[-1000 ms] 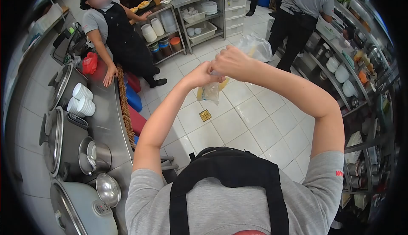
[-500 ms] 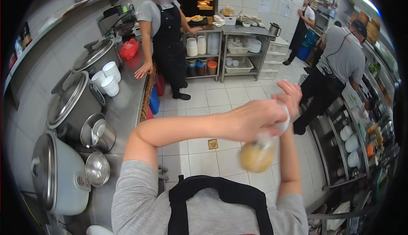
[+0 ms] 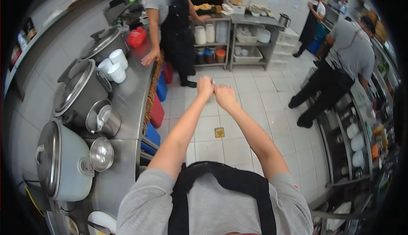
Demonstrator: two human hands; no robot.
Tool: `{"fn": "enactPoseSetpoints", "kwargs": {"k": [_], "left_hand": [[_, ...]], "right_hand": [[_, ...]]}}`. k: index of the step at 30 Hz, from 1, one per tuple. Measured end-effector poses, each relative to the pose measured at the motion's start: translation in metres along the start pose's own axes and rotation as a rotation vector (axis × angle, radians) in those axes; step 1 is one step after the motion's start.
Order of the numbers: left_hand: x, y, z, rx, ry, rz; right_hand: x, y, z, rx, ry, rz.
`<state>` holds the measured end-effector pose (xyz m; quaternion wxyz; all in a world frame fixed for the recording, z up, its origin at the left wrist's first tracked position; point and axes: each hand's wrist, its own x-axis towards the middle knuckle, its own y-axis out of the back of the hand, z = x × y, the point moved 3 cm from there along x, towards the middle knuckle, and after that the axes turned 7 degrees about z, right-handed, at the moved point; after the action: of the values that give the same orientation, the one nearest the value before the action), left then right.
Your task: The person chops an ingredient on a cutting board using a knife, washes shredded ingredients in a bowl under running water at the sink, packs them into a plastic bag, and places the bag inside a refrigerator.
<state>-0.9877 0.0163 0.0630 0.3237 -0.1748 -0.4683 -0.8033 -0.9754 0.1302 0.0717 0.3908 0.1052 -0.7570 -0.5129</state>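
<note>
Both my arms reach forward over the tiled floor, hands side by side and almost touching. My left hand [image 3: 205,87] is closed, knuckles up. Beside it, my right hand [image 3: 225,95] is closed too, set slightly lower. A small whitish bit [image 3: 213,82] shows between the two hands; the rest of what they grip is hidden behind the fingers. The clear, yellow-filled bag or container from the earlier frame is not visible now.
Left, a steel counter [image 3: 127,120] bears a rice cooker [image 3: 68,163], lidded pots [image 3: 78,88], a steel bowl [image 3: 102,154] and stacked white cups [image 3: 115,70]. A co-worker [image 3: 174,39] leans there. Another co-worker [image 3: 344,61] bends at the right shelves; a third [image 3: 312,20] stands farther back.
My hands have moved left and away from my body, arms now straighter. The yellow-filled thing that hung below my left hand has gone from sight. The view has shifted slightly.
</note>
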Motion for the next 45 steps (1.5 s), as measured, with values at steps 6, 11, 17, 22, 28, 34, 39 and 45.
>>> {"fn": "enactPoseSetpoints", "kwargs": {"k": [6,11,17,22,28,34,39,45], "left_hand": [[-0.067,0.013,-0.037,-0.474,0.293,-0.175],[-0.071,0.058,0.004,-0.608,0.137,-0.107],[-0.045,0.102,0.033,-0.404,-0.166,-0.021],[-0.038,0.137,0.056,-0.425,-0.246,-0.022],[-0.044,0.177,0.079,-0.733,-0.061,-0.171],[-0.045,0.191,0.087,-0.905,-0.132,-0.213],[-0.046,0.191,0.074,-0.904,-0.099,-0.257],[-0.048,0.189,0.055,-0.983,0.014,-0.338]], "right_hand": [[-0.016,-0.027,0.016,0.622,0.009,-0.110],[-0.006,-0.019,0.035,0.982,-0.409,-0.476],[0.028,0.023,0.026,1.098,-0.520,-0.468],[0.030,0.104,0.012,1.000,-0.234,-0.611],[0.034,0.157,0.020,1.294,0.088,-0.213],[-0.006,0.142,-0.046,1.246,0.351,0.046],[-0.018,0.150,-0.054,1.141,0.233,0.134],[-0.010,0.151,-0.068,0.908,0.306,0.198]]}}
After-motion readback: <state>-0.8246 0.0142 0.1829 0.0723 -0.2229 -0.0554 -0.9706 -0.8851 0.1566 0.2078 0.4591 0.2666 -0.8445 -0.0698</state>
